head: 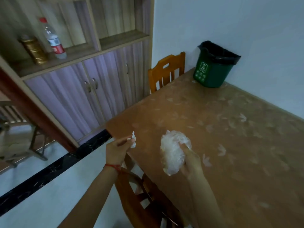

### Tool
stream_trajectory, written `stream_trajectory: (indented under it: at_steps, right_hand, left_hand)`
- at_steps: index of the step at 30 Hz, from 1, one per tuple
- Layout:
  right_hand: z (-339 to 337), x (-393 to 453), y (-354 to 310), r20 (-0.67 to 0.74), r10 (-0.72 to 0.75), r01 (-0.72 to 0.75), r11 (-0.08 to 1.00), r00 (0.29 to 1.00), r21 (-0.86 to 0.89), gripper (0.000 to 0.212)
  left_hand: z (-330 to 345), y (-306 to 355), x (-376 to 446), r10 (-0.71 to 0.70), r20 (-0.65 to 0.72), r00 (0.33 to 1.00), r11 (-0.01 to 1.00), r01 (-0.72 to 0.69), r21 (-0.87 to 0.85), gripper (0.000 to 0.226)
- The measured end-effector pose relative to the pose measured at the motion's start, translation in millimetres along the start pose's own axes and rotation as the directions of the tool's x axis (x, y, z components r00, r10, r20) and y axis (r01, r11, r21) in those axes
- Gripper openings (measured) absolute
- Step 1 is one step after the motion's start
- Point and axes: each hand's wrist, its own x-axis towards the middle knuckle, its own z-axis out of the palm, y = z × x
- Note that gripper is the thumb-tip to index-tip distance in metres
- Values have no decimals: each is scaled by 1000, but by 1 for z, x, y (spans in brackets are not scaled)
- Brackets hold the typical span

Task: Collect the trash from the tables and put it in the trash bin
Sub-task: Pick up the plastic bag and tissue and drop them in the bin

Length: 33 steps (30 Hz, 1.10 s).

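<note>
Both grips were loaded: left hand (117, 149) pinched a small crumpled paper scrap (133, 139) at the fingertips, right hand (190, 159) clenched a balled clear plastic bag (172, 149). I read both as held above the near edge of the surface (230, 145), ready to carry together. Green trash bin (212, 71), black-lined, stood at the far corner by the wall, well apart, mouth open.

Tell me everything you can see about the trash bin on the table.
The trash bin is a small dark green plastic pail, wider at the top, lined with a black bag folded over its rim. A white recycling-style label with small icons marks its front. It stands upright on the table's far corner, close to the wall. Its contents are hidden.
</note>
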Motion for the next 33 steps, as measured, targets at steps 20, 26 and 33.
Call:
stream_trajectory:
  at_steps: [20,26,33]
  right_hand:
    - [261,-43,127,350,147,5,917,925,-400,15]
    - [323,-54,187,372,225,-2,858,901,-513,12]
    - [368,-36,232,215,328,-139,785,920,-603,43]
  left_hand:
    - [-279,7,-9,-38,-478,878,957,-105,-269,17]
    - [-361,-5,-15,-93,-571,816,956,-88,-280,20]
    - [-409,-11,-1,-127,-600,790,942,-92,-321,22]
